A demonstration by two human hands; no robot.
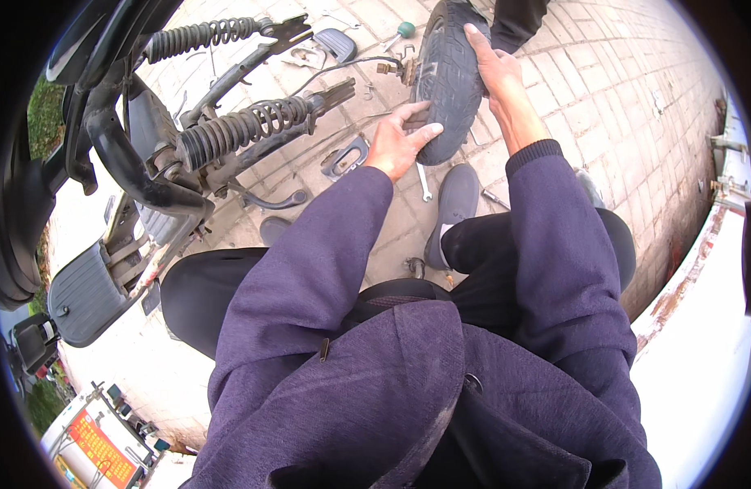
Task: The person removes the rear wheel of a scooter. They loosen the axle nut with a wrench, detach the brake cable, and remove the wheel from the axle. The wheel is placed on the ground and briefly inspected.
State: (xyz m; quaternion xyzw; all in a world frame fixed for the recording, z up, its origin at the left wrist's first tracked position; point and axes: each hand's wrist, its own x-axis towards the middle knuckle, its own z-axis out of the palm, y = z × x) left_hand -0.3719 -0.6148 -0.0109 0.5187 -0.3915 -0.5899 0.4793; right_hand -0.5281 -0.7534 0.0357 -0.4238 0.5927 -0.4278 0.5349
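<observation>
A small scooter wheel [450, 90] with a black tyre stands on edge in front of me, leaning slightly. My left hand [398, 140] grips its near left side, thumb on the tread and fingers toward the hub side. My right hand [499, 75] holds the upper right of the tyre, thumb over the tread, with its other fingers partly hidden behind. From the wheel's left side sticks an axle end [407, 70] with metal hardware, and a dark cable [331, 72] runs from there toward the scooter frame. The wheel's far side is hidden.
At left stands the scooter frame [119, 155] with two coil shock absorbers [249, 122] and open fork ends. On the brick paving lie a wrench [425, 183], a green-handled tool [405, 31], a metal bracket [345, 159] and a grey pad [336, 45]. Another person's dark-clad leg [518, 20] is behind the wheel.
</observation>
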